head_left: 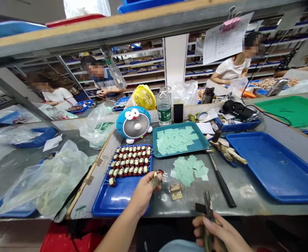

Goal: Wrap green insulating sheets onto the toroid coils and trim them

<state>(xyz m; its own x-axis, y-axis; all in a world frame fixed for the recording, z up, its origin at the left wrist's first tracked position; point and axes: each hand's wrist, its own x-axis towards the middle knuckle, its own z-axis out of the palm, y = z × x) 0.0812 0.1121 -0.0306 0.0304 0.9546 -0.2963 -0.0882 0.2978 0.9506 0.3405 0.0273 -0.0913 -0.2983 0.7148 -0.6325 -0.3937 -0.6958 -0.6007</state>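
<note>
At the far left of the counter (245, 192), a crumpled plastic bag (45, 183) lies over a blue tray's edge. Next along, another blue tray (117, 201) carries neat rows of small wound coils (129, 164) on bobbins with protruding metal pins.

The left hand (143, 194) sits over that tray's lower right corner. Its grip is closed, with the thumb and fingers pinching a single coil (158, 176) at the fingertips, so the coil lies inside the grip and clear of the tray's rows.

Beyond the hand stand a blue cartoon-faced fan (134, 124) and a water bottle (164, 108). To the right, a teal tray (207, 143) holds pale green paper squares (176, 138), and more loose squares (189, 171) lie on the counter below it. A small stack of tan strips (176, 191) sits just right of the held coil.

The right hand (214, 232) is at the counter's near edge, its grip closed around needle-nose pliers (208, 213). A black-handled tool (222, 182) lies nearby, and a large blue tray (274, 164) fills the far right.
</note>
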